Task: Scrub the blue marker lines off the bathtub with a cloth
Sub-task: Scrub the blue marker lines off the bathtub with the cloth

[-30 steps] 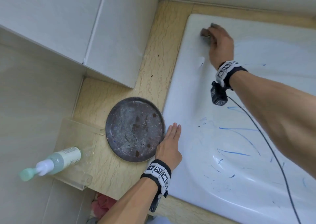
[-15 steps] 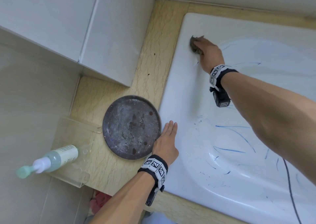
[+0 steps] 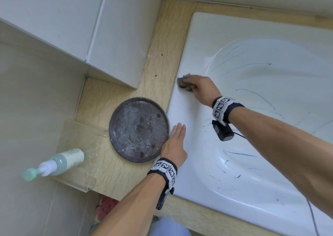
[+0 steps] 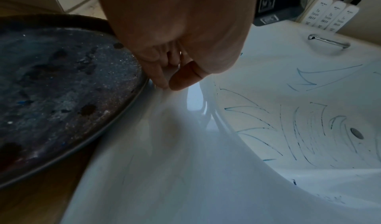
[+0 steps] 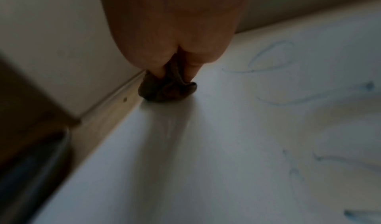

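right hand [image 3: 200,90] fingers bunched around dark crumpled cloth [image 3: 185,85] on white bathtub [image 3: 180,109] left rim | blue marker lines [image 3: 239,153] lay rightward in basin, nearer this hand | left hand [image 3: 175,145] flat, bracing near rim

No legible text; print on three white pump bottles [image 4: 327,14] too small.

The cloth [image 3: 185,84] is a small dark brownish-grey rag, all bunched up into a wad and pressed down on the flat rim of the tub [image 3: 196,43], right by its outer edge next to the beige ledge. The tub is glossy white, and its basin is covered in thin blue marker lines [image 3: 239,153], mostly long curved strokes plus shorter ticks.
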